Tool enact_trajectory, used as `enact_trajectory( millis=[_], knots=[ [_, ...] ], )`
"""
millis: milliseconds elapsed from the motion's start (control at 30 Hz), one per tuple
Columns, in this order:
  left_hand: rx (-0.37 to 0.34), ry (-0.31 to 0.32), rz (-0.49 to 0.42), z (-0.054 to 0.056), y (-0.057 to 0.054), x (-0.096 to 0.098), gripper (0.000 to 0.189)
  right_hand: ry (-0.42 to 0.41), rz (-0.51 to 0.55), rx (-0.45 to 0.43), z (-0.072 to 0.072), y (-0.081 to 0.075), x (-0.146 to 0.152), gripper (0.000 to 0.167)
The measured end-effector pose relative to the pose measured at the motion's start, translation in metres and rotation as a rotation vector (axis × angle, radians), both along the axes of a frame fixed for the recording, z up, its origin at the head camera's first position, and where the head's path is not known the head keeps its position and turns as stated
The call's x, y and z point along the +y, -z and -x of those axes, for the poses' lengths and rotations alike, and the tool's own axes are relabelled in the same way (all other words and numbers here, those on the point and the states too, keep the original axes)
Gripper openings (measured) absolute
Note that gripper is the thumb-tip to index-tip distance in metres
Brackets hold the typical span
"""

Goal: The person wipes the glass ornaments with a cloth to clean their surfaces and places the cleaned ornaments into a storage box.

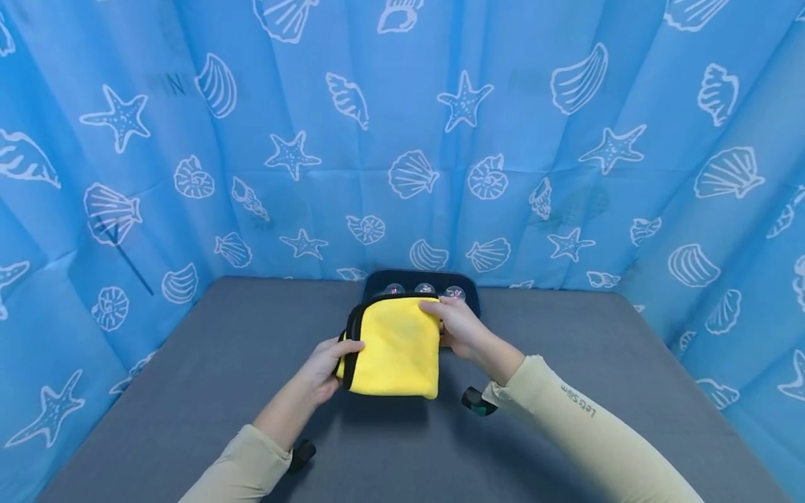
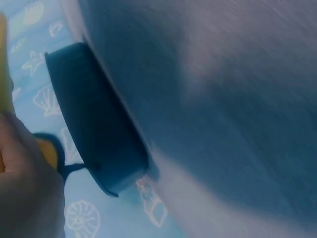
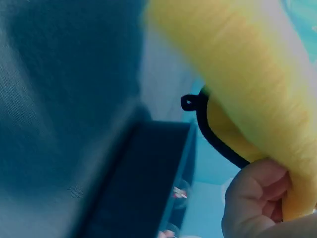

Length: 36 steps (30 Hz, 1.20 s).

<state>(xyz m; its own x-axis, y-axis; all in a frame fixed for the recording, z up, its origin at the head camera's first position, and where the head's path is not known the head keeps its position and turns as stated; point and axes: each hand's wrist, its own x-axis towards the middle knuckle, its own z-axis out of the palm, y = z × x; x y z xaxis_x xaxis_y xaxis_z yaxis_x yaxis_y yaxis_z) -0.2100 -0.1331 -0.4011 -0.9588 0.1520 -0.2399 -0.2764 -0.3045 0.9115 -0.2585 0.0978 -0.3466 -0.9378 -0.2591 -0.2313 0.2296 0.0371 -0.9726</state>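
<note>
A folded yellow cloth [image 1: 396,346] with black edging is held up above the table between both hands. My left hand [image 1: 323,367] grips its left side, thumb on the front. At the upper right corner my right hand [image 1: 462,323] pinches the cloth, thumb in front and fingers behind. The right wrist view shows the curled fingers [image 3: 260,191] under the cloth's fold, beside a small black hanging loop [image 3: 189,102]. Behind the cloth stands a dark blue bin [image 1: 472,286], partly hidden, with several clear round things [image 1: 425,288] inside; their kind is too small to tell.
The bin stands on the grey table [image 1: 239,349] near its back edge. A blue curtain [image 1: 409,126] with white shells and starfish hangs around the table. Black wrist devices [image 1: 478,402] sit under both forearms.
</note>
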Motion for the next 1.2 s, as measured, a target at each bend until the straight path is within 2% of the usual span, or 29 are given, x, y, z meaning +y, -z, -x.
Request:
enact_trajectory(
  millis=[67, 167, 333, 433, 500, 700, 767, 1000, 1200],
  knots=[
    [-0.016, -0.024, 0.055, 0.000, 0.002, -0.005, 0.038, 0.002, 0.004, -0.022, 0.000, 0.008, -0.005, 0.038],
    [-0.044, -0.049, 0.078, 0.000, 0.003, -0.015, 0.053, -0.018, 0.031, -0.071, 0.001, 0.017, -0.015, 0.040],
    [-0.052, -0.063, 0.004, 0.000, 0.002, -0.038, 0.066, -0.101, 0.133, -0.178, 0.000, 0.028, -0.035, 0.048],
    [-0.057, -0.063, 0.021, 0.000, 0.002, -0.055, 0.066, -0.133, 0.123, -0.201, -0.002, 0.034, -0.049, 0.059],
    [-0.061, -0.062, 0.077, 0.000, 0.003, -0.066, 0.065, -0.135, 0.094, -0.205, -0.002, 0.038, -0.060, 0.063],
    [-0.086, -0.084, 0.382, 0.004, 0.012, -0.092, 0.057, -0.108, 0.014, -0.209, 0.002, 0.052, -0.088, 0.067],
    [-0.104, -0.089, 0.456, 0.007, 0.015, -0.097, 0.057, -0.106, 0.000, -0.210, 0.004, 0.058, -0.095, 0.066],
    [-0.181, -0.077, 0.579, 0.017, 0.024, -0.108, 0.063, -0.073, -0.011, -0.234, 0.009, 0.072, -0.111, 0.065],
    [-0.196, -0.103, 0.683, 0.025, 0.023, -0.111, 0.057, -0.063, 0.001, -0.249, 0.010, 0.076, -0.114, 0.064]
  ],
)
